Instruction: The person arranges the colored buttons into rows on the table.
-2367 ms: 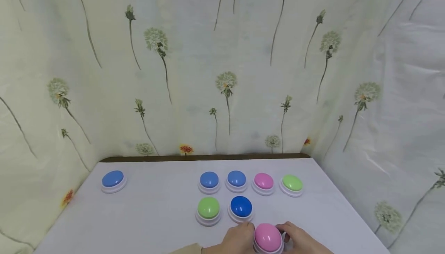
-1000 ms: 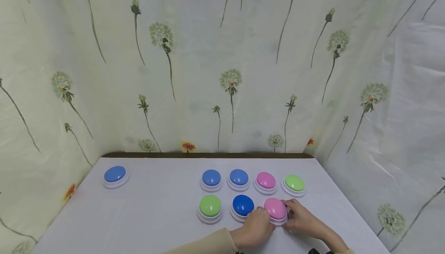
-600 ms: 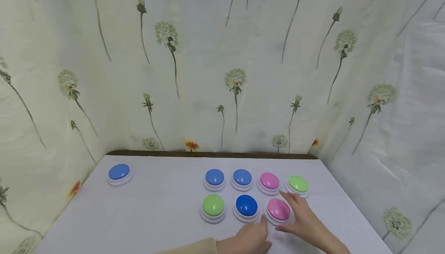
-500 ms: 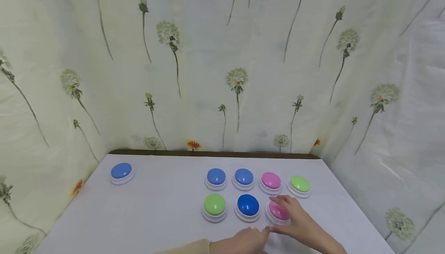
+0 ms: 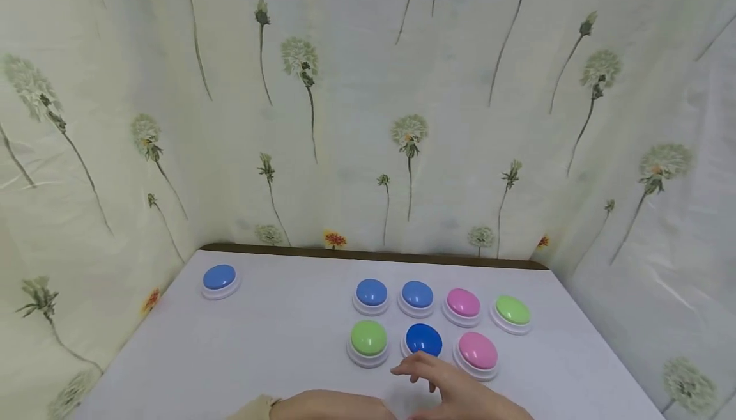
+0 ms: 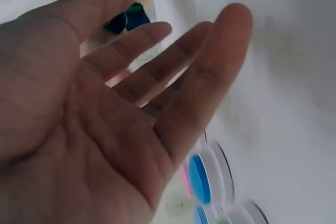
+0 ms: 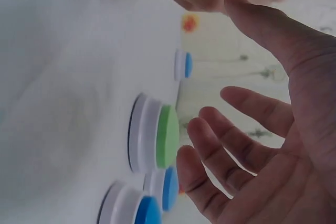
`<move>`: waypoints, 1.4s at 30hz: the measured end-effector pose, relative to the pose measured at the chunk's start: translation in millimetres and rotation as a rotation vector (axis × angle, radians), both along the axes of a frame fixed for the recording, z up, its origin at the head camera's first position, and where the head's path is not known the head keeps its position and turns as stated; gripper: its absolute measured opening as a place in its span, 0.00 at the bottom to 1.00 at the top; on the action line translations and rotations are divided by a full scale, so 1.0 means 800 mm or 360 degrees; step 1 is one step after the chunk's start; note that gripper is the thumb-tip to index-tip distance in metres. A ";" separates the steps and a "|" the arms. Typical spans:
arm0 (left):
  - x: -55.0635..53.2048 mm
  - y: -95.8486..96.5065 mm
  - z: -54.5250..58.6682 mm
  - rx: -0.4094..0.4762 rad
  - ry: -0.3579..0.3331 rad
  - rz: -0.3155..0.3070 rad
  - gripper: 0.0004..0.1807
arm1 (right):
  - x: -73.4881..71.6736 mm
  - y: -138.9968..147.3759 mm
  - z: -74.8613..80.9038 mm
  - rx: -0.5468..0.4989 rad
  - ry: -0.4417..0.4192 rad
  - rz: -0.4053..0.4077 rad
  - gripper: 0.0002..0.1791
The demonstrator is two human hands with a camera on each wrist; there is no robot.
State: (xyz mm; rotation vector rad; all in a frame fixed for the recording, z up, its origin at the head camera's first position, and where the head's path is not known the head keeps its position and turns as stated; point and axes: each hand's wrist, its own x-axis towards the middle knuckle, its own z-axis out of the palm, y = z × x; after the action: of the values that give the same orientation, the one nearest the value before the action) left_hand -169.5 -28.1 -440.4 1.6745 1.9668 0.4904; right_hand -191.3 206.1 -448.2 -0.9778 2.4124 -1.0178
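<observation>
My right hand (image 5: 460,391) is just in front of the dark blue button (image 5: 424,339), its fingertips overlapping the base's near side in the head view. Its fingers are loosely bent and hold nothing. My left hand (image 5: 333,405) is low at the near side, partly cut off by the frame; in the left wrist view its palm and spread fingers (image 6: 199,87) show bare. A pink push button (image 5: 478,351) with a white round base stands right of the dark blue one. Left of that is a green button (image 5: 368,338). All stand upright.
Behind them runs a row with two light blue buttons (image 5: 371,293), a pink button (image 5: 463,303) and a green button (image 5: 513,310). Another light blue button (image 5: 219,277) sits alone at the far left. A flowered curtain (image 5: 345,119) surrounds the white table (image 5: 270,337).
Both hands carried the pink button away from the near edge to the dark blue button's right and let go. Since then they have drawn back leftward. The head view has shifted slightly.
</observation>
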 end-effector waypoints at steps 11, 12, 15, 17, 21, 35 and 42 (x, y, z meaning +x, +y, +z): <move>-0.026 -0.094 -0.010 0.0131 -0.0560 0.0262 0.12 | -0.002 -0.040 -0.005 -0.0055 -0.0074 0.0250 0.29; -0.028 -0.103 -0.009 0.0137 -0.0586 0.0288 0.13 | -0.003 -0.045 -0.005 -0.0055 -0.0076 0.0256 0.30; -0.030 -0.130 -0.007 0.0142 -0.0653 0.0394 0.14 | -0.005 -0.061 -0.005 -0.0056 -0.0077 0.0270 0.29; -0.032 -0.147 -0.003 0.0159 -0.0675 0.0452 0.15 | -0.008 -0.073 -0.007 -0.0067 -0.0069 0.0287 0.29; -0.039 -0.184 0.005 0.0138 -0.0734 0.0556 0.15 | -0.018 -0.106 -0.016 -0.0092 -0.0018 0.0299 0.28; -0.097 -0.359 0.001 -0.0026 -0.0619 0.1623 0.22 | -0.087 -0.279 -0.041 -0.0171 0.0132 -0.0052 0.38; -0.136 -0.396 -0.029 0.0019 -0.0228 0.2182 0.46 | -0.138 -0.353 -0.050 -0.0143 -0.0042 -0.0439 0.44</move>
State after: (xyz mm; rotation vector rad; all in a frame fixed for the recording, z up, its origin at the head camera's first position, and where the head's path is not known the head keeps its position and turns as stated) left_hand -278.0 -344.7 -463.4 0.0212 2.7097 1.0022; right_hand -301.4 -76.3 -487.9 -0.6648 2.5473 -1.2332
